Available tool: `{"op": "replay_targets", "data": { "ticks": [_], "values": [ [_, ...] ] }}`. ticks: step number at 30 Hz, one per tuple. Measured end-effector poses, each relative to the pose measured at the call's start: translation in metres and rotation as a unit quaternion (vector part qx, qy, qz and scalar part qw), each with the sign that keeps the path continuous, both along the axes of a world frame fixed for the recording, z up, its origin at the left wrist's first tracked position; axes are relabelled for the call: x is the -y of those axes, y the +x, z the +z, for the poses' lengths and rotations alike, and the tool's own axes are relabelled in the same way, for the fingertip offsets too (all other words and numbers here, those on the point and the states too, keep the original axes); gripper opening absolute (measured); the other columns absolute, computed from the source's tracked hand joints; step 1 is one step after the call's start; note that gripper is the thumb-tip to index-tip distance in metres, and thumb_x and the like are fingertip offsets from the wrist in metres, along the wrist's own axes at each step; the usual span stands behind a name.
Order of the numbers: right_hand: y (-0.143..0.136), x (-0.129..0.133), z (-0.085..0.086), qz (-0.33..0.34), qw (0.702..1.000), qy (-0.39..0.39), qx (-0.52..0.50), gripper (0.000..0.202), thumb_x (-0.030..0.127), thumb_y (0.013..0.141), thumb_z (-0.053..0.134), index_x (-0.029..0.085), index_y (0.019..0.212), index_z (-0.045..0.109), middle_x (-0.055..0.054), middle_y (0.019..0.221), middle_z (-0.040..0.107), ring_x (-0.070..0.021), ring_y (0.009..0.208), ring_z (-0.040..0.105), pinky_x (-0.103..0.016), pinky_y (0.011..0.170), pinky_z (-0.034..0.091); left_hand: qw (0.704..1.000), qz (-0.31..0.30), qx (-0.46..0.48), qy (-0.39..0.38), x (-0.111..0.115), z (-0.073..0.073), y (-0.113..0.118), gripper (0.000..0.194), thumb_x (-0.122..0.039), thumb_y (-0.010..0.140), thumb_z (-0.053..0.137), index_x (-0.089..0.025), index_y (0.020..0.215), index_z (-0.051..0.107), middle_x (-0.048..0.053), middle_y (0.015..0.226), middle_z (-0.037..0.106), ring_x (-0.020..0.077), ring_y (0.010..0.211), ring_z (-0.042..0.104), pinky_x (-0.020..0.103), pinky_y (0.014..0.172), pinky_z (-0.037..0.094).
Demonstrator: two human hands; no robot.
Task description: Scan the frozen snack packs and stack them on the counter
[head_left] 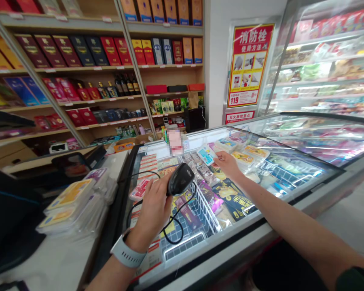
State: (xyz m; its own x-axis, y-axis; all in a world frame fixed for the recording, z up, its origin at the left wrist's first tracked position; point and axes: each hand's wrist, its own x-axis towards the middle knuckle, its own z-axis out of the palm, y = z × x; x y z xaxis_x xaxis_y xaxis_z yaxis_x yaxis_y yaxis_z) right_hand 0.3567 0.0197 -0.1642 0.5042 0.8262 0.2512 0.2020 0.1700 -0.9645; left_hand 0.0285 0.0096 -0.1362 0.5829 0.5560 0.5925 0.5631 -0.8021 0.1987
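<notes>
My left hand (154, 207), with a pale watch band on its wrist, is wrapped around a black barcode scanner (181, 178). The scanner's black cord (182, 230) loops down over the freezer's glass top. Held at its edge by my right hand (228, 165) is a flat pack with a light-blue and white label (205, 154), above the freezer. Beside my left hand lies a pack with a red label (140, 189). Yellow-labelled packs (249, 155) sit past my right hand.
The chest freezer (230, 238) holds bagged goods and white wire baskets (204, 206). Stacked packs (75, 202) stand on the counter (60, 258) at left, near a dark monitor (9, 214). Shelves of boxes (106, 68) line the back; a red poster (250, 64) hangs on the wall.
</notes>
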Motion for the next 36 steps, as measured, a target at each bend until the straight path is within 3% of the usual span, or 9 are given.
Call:
{"op": "replay_targets", "data": {
  "ticks": [11,22,36],
  "values": [
    [-0.0050,0.0050,0.0065,0.028,0.997,0.029,-0.060,0.015,0.020,0.082,0.069,0.018,0.093,0.060,0.001,0.074,0.069,-0.0118,0.066,0.070,-0.023,0.064,0.062,0.999,-0.028,0.010,0.045,-0.0080,-0.0072,-0.0012,0.058,-0.012,0.089,0.047,-0.018,0.146,0.039,0.016,0.138,0.061,0.0316,0.127,0.057,0.057,0.111,0.040],
    [-0.0057,0.0038,0.0076,0.032,0.997,0.048,-0.060,0.018,0.018,0.081,0.069,0.018,0.096,0.059,0.002,0.076,0.069,-0.0126,0.065,0.070,-0.023,0.060,0.060,0.999,-0.027,-0.016,0.036,-0.0050,-0.0043,-0.0004,0.055,-0.012,0.089,0.047,-0.014,0.144,0.042,0.016,0.134,0.063,0.0325,0.123,0.059,0.057,0.111,0.039],
    [-0.0049,0.0032,0.0063,0.034,0.998,0.043,-0.029,0.023,0.029,0.079,0.071,0.018,0.097,0.061,0.000,0.079,0.071,-0.0134,0.069,0.071,-0.023,0.060,0.061,0.999,-0.022,-0.012,0.041,-0.0053,-0.0053,0.0012,0.054,-0.014,0.088,0.047,-0.012,0.142,0.045,0.017,0.128,0.066,0.0330,0.120,0.060,0.058,0.110,0.039]
  ]
}}
